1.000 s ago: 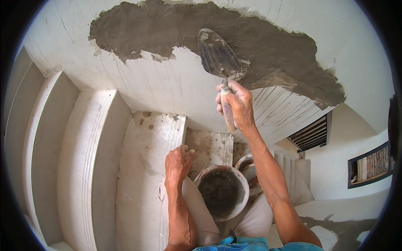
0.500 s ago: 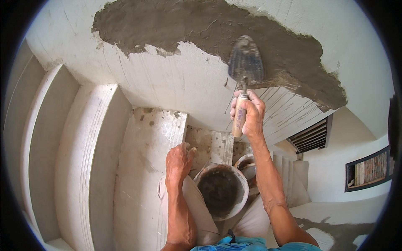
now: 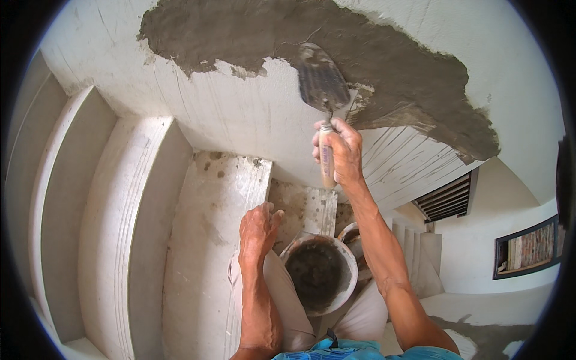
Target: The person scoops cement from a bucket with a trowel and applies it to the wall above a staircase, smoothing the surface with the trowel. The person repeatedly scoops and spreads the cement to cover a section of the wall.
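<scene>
My right hand (image 3: 339,147) is closed round the wooden handle of a trowel (image 3: 324,78). The dark steel blade points up the wall and lies over the lower edge of a broad patch of wet grey mortar (image 3: 402,72). Bare whitish wall with thin dark streaks shows beneath that patch. My left hand (image 3: 259,231) is by my left knee, its fingers curled in and nothing visible in them. Between my legs stands a round bucket (image 3: 351,288) with grey mortar inside. A second container (image 3: 350,235) is partly hidden behind it and my right forearm.
Pale steps (image 3: 120,228) rise on the left. Mortar spots mark the step (image 3: 222,174) beside my left hand. More steps (image 3: 414,252) go down at the right, near a dark slatted opening (image 3: 447,195) and a dark-framed window (image 3: 528,246).
My right hand has moved left with the trowel, and the blade now tilts further left. A small pale bare spot shows right of the blade. My left hand stays by the knee.
</scene>
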Demonstrator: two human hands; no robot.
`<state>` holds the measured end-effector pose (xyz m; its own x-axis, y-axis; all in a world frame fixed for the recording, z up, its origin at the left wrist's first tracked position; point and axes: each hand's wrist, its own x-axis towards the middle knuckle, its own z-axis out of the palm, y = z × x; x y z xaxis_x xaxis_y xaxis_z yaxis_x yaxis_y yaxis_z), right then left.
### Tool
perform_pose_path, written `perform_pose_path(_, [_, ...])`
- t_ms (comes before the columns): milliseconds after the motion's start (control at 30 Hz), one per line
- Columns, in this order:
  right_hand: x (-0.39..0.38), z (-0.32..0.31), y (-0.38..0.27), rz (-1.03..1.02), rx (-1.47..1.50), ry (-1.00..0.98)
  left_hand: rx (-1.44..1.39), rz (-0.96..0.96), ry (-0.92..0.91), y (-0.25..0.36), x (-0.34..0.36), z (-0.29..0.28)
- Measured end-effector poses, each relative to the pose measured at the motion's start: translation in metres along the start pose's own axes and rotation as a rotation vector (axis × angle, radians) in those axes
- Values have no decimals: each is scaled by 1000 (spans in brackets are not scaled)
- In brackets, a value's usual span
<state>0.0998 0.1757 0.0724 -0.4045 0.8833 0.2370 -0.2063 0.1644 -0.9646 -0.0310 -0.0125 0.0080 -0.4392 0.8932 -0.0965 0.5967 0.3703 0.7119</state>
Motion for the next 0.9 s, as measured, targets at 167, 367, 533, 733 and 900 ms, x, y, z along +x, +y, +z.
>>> perform_pose_path(167, [-27, -5, 4, -2, -47, 76, 2, -11, -22, 3, -1, -1])
perform_pose_path(367, [-7, 14, -11, 25, -11, 8, 2, -34, -30, 7, 0, -4])
perform_pose_path(533, [-15, -6, 4, 69, -18, 9, -12, -23, -11, 3, -1, -2])
perform_pose_path(733, [-33, -2, 5, 69, -35, 26, 16, -40, -42, 7, -1, -4])
perform_pose_path(900, [-15, 26, -5, 33, -47, -31, -1, -23, -10, 4, -1, -2])
